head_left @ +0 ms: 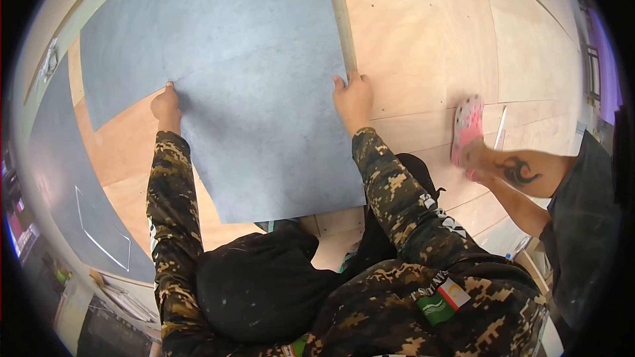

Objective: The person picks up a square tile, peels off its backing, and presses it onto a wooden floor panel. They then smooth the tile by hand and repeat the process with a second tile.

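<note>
A large grey sheet (264,106) with a faintly mottled surface lies across plywood panels (423,33), its near end reaching my knees. The left side of the sheet has a stepped cut-out. At the inner corner of that step, my left hand (167,107) is closed on the edge, thumb on top. My right hand (354,100) grips the sheet's right edge, thumb over the grey face and the other fingers partly hidden at the rim. Both arms reach forward in camouflage sleeves.
To the right is another person's leg, with a pink clog (467,129) on the plywood. Another grey panel (73,185) runs along the left, a thin white outline-shaped piece (102,231) on it. A thin white strip (501,127) lies beyond the clog.
</note>
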Action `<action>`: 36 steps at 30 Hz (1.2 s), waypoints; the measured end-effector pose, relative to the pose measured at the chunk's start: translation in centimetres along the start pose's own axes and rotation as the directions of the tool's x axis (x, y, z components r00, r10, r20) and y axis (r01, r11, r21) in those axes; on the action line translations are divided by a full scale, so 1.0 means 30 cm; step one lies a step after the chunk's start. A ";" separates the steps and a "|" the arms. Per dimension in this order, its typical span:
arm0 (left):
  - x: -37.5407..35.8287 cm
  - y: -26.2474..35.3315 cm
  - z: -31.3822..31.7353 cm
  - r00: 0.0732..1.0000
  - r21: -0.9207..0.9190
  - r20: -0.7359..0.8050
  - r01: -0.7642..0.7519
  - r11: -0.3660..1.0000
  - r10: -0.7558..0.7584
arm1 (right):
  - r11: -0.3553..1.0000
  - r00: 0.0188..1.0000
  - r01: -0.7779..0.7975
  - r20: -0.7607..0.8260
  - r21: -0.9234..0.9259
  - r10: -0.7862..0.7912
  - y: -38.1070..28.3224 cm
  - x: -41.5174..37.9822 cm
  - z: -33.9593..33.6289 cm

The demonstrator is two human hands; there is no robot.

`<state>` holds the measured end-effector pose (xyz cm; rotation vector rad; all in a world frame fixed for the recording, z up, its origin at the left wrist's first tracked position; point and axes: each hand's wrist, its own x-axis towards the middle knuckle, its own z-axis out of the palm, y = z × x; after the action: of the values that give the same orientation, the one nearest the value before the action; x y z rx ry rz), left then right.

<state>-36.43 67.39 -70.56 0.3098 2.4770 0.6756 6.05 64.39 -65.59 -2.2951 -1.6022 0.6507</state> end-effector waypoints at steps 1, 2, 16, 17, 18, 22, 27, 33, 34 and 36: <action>-0.005 0.003 -0.003 1.000 0.056 0.015 -0.008 0.998 0.007 | 1.000 1.000 -0.001 -0.001 -0.002 0.001 0.003 0.002 0.000; -0.013 0.001 -0.003 1.000 0.058 0.017 -0.007 0.998 0.006 | 0.999 1.000 -0.011 -0.001 0.043 0.011 0.007 0.003 0.002; 0.028 -0.021 0.020 0.999 -0.090 -0.036 0.014 0.996 -0.017 | 0.916 0.993 -0.070 0.119 0.394 0.024 0.070 0.067 0.033; 0.019 -0.017 0.019 0.999 -0.089 -0.035 0.014 0.996 -0.017 | 0.901 0.995 -0.050 0.099 0.430 0.008 0.069 0.067 0.038; 0.023 -0.017 0.020 0.998 -0.063 -0.062 0.007 0.998 -0.011 | 0.884 0.997 -0.029 0.078 0.466 -0.008 0.069 0.067 0.044; 0.047 -0.027 0.026 0.997 0.014 -0.076 -0.017 1.000 0.018 | 0.825 0.992 -0.078 0.128 0.560 0.007 0.088 0.076 0.060; 0.280 -0.174 0.114 0.991 0.023 -0.043 -0.127 0.992 0.128 | 0.774 0.991 -0.104 0.128 0.625 0.030 0.068 0.069 0.060; 0.006 -0.009 0.001 0.998 -0.077 -0.045 0.033 0.996 -0.037 | 0.784 0.957 -0.218 0.287 0.582 0.053 0.089 0.082 0.047; -0.009 -0.010 -0.008 1.000 -0.037 -0.010 -0.001 0.999 0.001 | 0.780 0.951 -0.222 0.306 0.585 0.041 0.094 0.081 0.051; 0.001 -0.044 -0.005 1.000 -0.134 0.011 -0.023 0.991 0.024 | 0.770 0.975 -0.168 0.221 0.615 0.035 0.090 0.089 0.064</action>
<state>-36.66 66.22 -71.15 0.2912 2.4054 0.8431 8.05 65.84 -69.04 -1.8471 -1.0818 1.2605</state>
